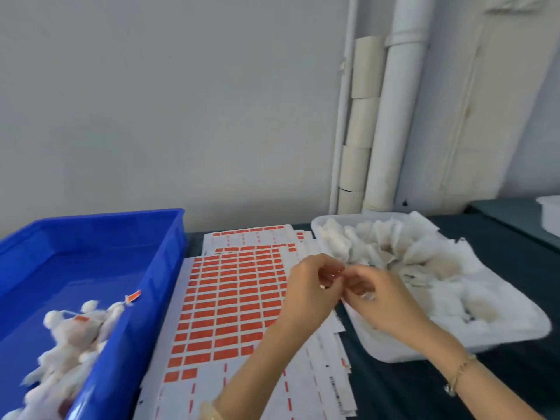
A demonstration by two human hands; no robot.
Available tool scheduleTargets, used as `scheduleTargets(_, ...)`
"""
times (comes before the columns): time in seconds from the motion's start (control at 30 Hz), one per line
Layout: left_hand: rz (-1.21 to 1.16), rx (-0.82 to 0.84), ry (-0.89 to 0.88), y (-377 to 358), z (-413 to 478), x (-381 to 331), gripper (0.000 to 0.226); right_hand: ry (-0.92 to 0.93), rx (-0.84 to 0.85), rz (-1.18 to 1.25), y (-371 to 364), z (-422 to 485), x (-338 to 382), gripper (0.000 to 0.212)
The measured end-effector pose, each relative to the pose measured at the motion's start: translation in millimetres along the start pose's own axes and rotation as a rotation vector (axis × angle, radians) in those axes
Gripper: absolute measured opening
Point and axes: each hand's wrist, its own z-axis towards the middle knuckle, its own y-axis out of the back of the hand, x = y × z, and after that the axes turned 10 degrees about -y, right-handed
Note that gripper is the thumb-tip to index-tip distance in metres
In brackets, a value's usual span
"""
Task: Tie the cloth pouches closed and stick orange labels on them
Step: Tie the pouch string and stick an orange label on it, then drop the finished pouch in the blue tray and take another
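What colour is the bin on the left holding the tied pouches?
Bright blue. The bin shows best in the head view, left of the label sheets.

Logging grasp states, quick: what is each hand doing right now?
Left hand: fingers curled, fingertips meeting the right's; what it pinches, if anything, cannot be told.
Right hand: likewise curled; held thing cannot be told.

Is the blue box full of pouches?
No, partly filled. Tied pouches pile in the near corner of the blue box; the far floor shows bare blue.
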Motion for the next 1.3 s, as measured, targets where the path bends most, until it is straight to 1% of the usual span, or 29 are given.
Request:
scheduleTargets(0.1,-0.079,0.083,-0.011,-38,16,-3,0.013,-0.056,-0.045,-0.094,29,0,-30,0.023)
scheduleTargets(0.23,-0.073,0.247,0.000,-86,33,-8,0.022,-0.138,-0.169,-0.190,66,-1,-73,0.017)
scheduleTargets(0.33,0.006,0.392,0.005,-115,45,-14,0.032,-0.200,-0.219,-0.280,87,2,-101,0.023)
scheduleTargets(0.43,0.143,0.524,-0.033,-137,58,-18,0.044,-0.267,-0.180,-0.357,100,6,-120,0.034)
scheduleTargets(0.5,0.220,0.618,-0.044,-152,63,-20,0.046,-0.333,-0.107,-0.427,104,7,-131,0.042)
scheduleTargets(0.6,0.342,0.708,-0.049,-166,68,-19,0.048,-0.445,0.001,-0.514,104,7,-145,0.055)
scheduleTargets(0.7,0.382,0.785,-0.025,-174,72,-15,0.053,-0.477,0.055,-0.576,99,12,-153,0.068)
scheduleTargets(0.77,0.418,0.835,0.002,-177,75,-13,0.048,-0.481,0.049,-0.598,96,16,-158,0.072)
scheduleTargets(0.83,0.441,0.848,0.046,-180,77,-11,0.042,-0.494,0.009,-0.642,94,21,-163,0.065)
scheduleTargets(0.97,0.407,0.781,0.072,-181,75,-5,0.044,-0.495,-0.059,-0.658,89,31,-168,0.049)
scheduleTargets(1.03,0.387,0.797,0.050,-177,76,-4,0.040,-0.494,-0.078,-0.658,87,37,-168,0.040)
scheduleTargets(1.13,0.398,0.833,-0.003,-173,78,-5,0.040,-0.503,-0.176,-0.669,86,45,-165,0.019)
scheduleTargets(1.17,0.402,0.836,-0.008,-172,77,-5,0.041,-0.495,-0.211,-0.681,86,47,-164,0.015)
scheduleTargets(1.3,0.398,0.819,-0.005,-170,74,-6,0.039,-0.442,-0.285,-0.724,85,49,-159,0.014)
